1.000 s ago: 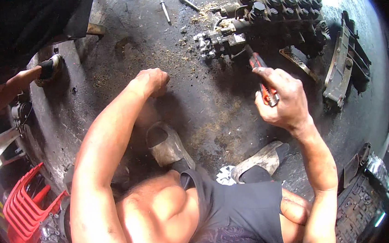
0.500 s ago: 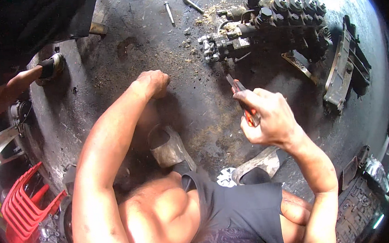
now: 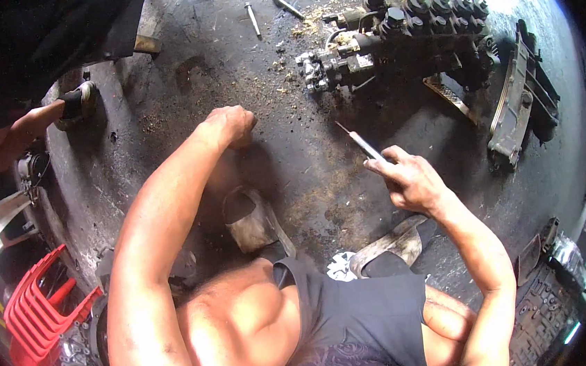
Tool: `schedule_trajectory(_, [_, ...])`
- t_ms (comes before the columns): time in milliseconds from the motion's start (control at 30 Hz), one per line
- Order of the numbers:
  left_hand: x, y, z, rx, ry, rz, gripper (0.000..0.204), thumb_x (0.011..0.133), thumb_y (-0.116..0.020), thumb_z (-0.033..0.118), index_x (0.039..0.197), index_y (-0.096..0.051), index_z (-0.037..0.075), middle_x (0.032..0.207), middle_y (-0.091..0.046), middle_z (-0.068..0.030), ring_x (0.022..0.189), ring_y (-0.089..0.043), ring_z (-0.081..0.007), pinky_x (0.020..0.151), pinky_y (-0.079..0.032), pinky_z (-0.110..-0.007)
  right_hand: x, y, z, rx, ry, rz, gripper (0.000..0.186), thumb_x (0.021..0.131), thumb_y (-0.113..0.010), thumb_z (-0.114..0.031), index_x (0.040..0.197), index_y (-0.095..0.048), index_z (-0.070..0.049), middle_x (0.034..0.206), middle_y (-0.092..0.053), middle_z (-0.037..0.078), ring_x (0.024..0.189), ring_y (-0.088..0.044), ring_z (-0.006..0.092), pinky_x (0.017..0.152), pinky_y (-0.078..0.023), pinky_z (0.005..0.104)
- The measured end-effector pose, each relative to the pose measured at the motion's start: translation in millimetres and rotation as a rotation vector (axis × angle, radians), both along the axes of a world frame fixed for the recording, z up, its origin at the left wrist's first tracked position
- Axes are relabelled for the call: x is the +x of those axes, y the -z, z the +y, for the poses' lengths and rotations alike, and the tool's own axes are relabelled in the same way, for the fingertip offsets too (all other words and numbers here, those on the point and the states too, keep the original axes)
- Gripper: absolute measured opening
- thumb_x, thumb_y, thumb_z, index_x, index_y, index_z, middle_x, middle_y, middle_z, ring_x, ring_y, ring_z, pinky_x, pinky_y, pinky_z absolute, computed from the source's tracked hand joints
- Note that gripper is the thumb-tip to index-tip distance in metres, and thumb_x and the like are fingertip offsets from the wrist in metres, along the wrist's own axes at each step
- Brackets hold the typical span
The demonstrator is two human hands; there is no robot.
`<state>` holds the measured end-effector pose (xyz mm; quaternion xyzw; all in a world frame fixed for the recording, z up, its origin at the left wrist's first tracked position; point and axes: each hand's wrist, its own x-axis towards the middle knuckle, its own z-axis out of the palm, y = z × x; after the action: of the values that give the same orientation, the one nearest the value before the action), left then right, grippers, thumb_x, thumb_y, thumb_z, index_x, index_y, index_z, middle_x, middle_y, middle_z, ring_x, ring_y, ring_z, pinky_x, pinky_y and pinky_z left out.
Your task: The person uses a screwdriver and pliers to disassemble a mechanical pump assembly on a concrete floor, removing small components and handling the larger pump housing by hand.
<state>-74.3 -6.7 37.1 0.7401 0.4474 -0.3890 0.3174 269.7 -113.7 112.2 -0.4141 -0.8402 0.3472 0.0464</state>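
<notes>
My right hand (image 3: 410, 181) grips a screwdriver (image 3: 361, 142) whose thin metal shaft points up and left, toward a greasy metal pump assembly (image 3: 398, 31) lying on the dark oily floor. The tip is clear of the pump, a short way below it. My left hand (image 3: 232, 124) is closed into a fist and rests knuckles-down on the floor, left of the pump, holding nothing that I can see. My own body and knees fill the lower middle of the view.
A long metal part (image 3: 519, 97) lies right of the pump. Two loose bolts (image 3: 271, 7) lie at the top. Another person's foot in a sandal (image 3: 73, 104) stands at upper left. A red plastic crate (image 3: 36, 313) sits at lower left. Worn sandals (image 3: 251, 218) lie near my legs.
My right hand has pulled the screwdriver down and left, away from the pump, and turned its shaft to point up-left. My left fist has stayed planted on the floor.
</notes>
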Motion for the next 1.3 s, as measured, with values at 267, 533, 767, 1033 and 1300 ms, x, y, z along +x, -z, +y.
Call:
schedule_trajectory(267, [15,1,-17,0.064,0.071,-0.191,0.023,0.078,-0.055,0.017,0.095,-0.067,0.007,0.096,-0.067,-0.0188,0.093,-0.065,-0.0340,0.079,-0.053,-0.043,17,42,-16,-1.187,0.885,0.804,0.051,0.080,-0.060,-0.005,0.128,-0.044,0.004,0.103,-0.061,0.018,0.082,-0.066,0.0228,0.072,-0.055,0.0320])
schedule_trajectory(533, [79,-15,-29,-0.191,-0.406,-0.474,0.039,0.086,-0.060,0.032,0.109,-0.062,0.001,0.099,-0.069,-0.0107,0.089,-0.066,-0.0232,0.083,-0.050,-0.036,11,65,-9,-1.071,0.856,0.416,0.066,0.082,-0.062,-0.041,0.131,-0.042,-0.001,0.079,-0.061,0.012,0.065,-0.062,0.0174,0.053,-0.047,0.0303])
schedule_trajectory(767, [103,-4,-35,-0.158,-0.333,-0.453,0.040,0.085,-0.061,0.030,0.112,-0.060,0.000,0.108,-0.066,-0.0165,0.101,-0.064,-0.0268,0.089,-0.048,-0.037,19,69,27,-0.704,0.702,0.147,0.051,0.086,-0.058,-0.050,0.087,-0.065,0.001,0.062,-0.050,0.003,0.059,-0.047,0.0122,0.055,-0.039,0.0305])
schedule_trajectory(1033, [117,4,-63,-0.121,-0.442,-0.408,0.037,0.085,-0.062,0.029,0.110,-0.061,0.002,0.105,-0.067,-0.0176,0.100,-0.064,-0.0304,0.087,-0.049,-0.037,27,65,36,-0.713,0.743,0.242,0.052,0.085,-0.061,-0.048,0.098,-0.066,0.002,0.074,-0.063,0.009,0.070,-0.057,0.0164,0.066,-0.046,0.0321])
schedule_trajectory(1300, [99,17,-56,-0.060,-0.443,-0.407,0.033,0.085,-0.061,0.026,0.108,-0.062,0.002,0.101,-0.068,-0.0167,0.096,-0.066,-0.0284,0.084,-0.050,-0.037,28,74,32,-0.735,0.814,0.355,0.044,0.086,-0.064,-0.041,0.089,-0.066,0.002,0.065,-0.054,0.001,0.055,-0.049,0.0094,0.050,-0.039,0.0276])
